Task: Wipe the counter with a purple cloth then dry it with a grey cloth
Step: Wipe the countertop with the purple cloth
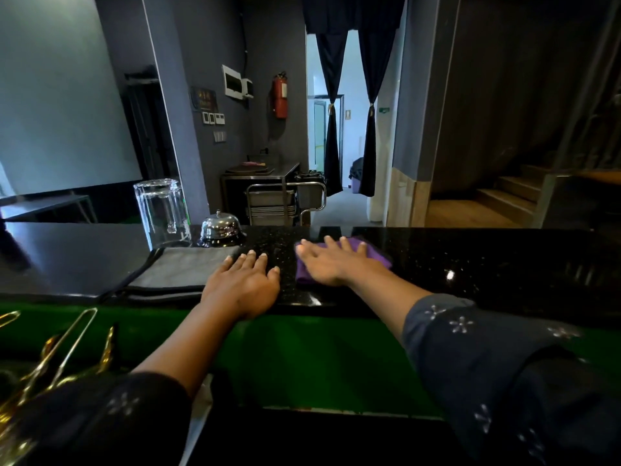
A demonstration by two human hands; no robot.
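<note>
The black speckled counter [470, 260] runs across the middle of the view. A folded purple cloth [376, 252] lies on it at the centre, and my right hand [331, 262] presses flat on top of it with fingers spread. A folded grey cloth [178, 269] with dark edging lies to the left on the counter. My left hand [243, 284] rests flat, fingers straight, at the grey cloth's right edge, partly on the bare counter.
An upturned glass pitcher [163, 211] and a silver call bell [220, 228] stand at the back left of the counter. Gold tongs [64, 348] lie below at the lower left. A green strip [302, 351] runs under the counter's near edge.
</note>
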